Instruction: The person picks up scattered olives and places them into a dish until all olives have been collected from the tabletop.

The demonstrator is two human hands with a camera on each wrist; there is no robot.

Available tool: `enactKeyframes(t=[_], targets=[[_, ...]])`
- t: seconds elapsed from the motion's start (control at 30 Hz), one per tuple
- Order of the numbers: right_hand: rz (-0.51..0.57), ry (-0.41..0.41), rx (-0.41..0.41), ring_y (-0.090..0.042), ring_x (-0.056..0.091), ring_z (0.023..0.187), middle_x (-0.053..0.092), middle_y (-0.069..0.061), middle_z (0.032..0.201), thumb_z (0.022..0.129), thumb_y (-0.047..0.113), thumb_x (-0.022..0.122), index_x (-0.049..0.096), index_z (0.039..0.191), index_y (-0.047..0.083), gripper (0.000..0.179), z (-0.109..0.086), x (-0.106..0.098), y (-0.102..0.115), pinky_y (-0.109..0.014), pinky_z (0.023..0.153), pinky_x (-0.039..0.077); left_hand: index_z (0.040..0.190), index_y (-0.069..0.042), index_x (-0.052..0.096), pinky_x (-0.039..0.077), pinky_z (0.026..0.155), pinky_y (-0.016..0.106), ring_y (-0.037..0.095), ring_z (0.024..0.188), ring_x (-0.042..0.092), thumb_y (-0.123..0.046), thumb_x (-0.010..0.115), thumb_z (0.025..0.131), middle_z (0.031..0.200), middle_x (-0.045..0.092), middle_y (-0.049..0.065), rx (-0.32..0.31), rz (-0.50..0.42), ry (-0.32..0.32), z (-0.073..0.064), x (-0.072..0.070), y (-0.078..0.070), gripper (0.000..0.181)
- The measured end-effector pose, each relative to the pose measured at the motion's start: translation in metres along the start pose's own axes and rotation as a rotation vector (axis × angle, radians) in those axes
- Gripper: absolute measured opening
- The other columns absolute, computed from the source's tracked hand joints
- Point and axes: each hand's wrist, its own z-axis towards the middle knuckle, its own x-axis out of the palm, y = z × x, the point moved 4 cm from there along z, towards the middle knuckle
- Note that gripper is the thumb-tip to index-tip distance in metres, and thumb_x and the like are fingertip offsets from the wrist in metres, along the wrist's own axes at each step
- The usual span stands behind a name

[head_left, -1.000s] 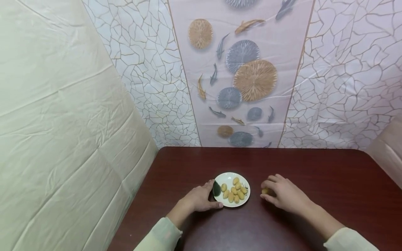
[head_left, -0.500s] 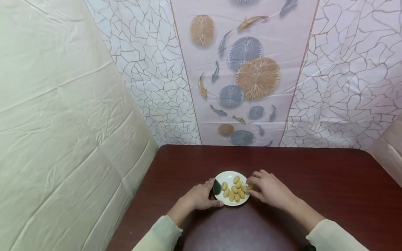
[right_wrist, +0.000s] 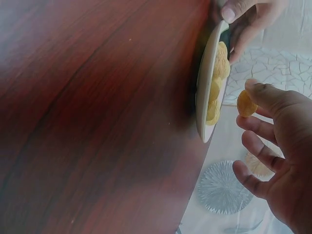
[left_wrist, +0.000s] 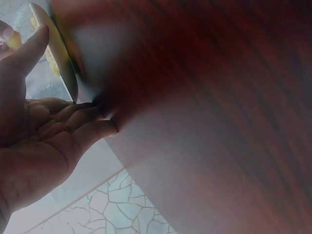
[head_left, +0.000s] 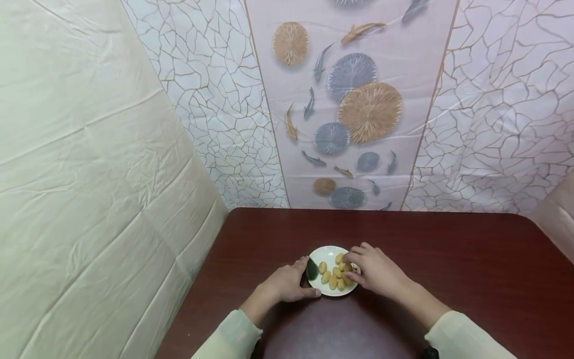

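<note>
A white plate bears several small yellow oval fruits, their exact kind unclear. On its left side is a dark green leaf-shaped patch. My left hand holds the plate's left edge, thumb at the near rim and fingers at the far-left rim; the left wrist view shows the thumb against the rim. My right hand is over the plate's right side. Between its thumb and index finger it pinches one yellow oval fruit, raised above the others, with the remaining fingers spread loosely.
The dark red-brown table extends around the plate. A patterned cloth with printed fish and discs hangs behind its far edge. A pale cloth wall slopes along the left side.
My right hand has moved left from the table beside the plate to above its right side, carrying the yellow fruit. My left hand has stayed at the plate's edge.
</note>
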Motion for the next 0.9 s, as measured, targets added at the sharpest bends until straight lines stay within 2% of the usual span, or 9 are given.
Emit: enactKeyframes(t=[0.27, 0.57, 0.9], targets=[[0.003, 0.03, 0.016, -0.016, 0.06, 0.093, 0.077, 0.005, 0.105, 0.09, 0.027, 0.093, 0.08, 0.11, 0.02, 0.025, 0.008, 0.004, 0.003, -0.039, 0.074, 0.051, 0.173, -0.004, 0.033, 0.045, 0.129, 0.049, 0.04, 0.157, 0.052, -0.069, 0.078, 0.094, 0.175, 0.045, 0.017, 0.01, 0.018, -0.005, 0.0, -0.001, -0.002, 0.113], [0.01, 0.038, 0.044, -0.018, 0.062, 0.094, 0.077, 0.005, 0.105, 0.091, 0.029, 0.091, 0.08, 0.11, 0.019, 0.025, 0.016, 0.016, 0.006, -0.043, 0.074, 0.055, 0.174, -0.005, 0.031, 0.044, 0.13, 0.049, 0.04, 0.158, 0.05, -0.069, 0.078, 0.094, 0.176, 0.044, 0.015, -0.009, 0.004, 0.006, 0.0, 0.001, 0.001, 0.113], [-0.008, 0.024, 0.049, -0.02, 0.061, 0.094, 0.08, 0.001, 0.11, 0.091, 0.029, 0.092, 0.08, 0.113, 0.016, 0.029, 0.023, 0.026, 0.013, -0.044, 0.074, 0.053, 0.174, -0.005, 0.031, 0.045, 0.129, 0.048, 0.039, 0.157, 0.052, -0.069, 0.078, 0.094, 0.176, 0.044, 0.015, -0.006, 0.011, 0.001, 0.0, 0.002, 0.0, 0.113]])
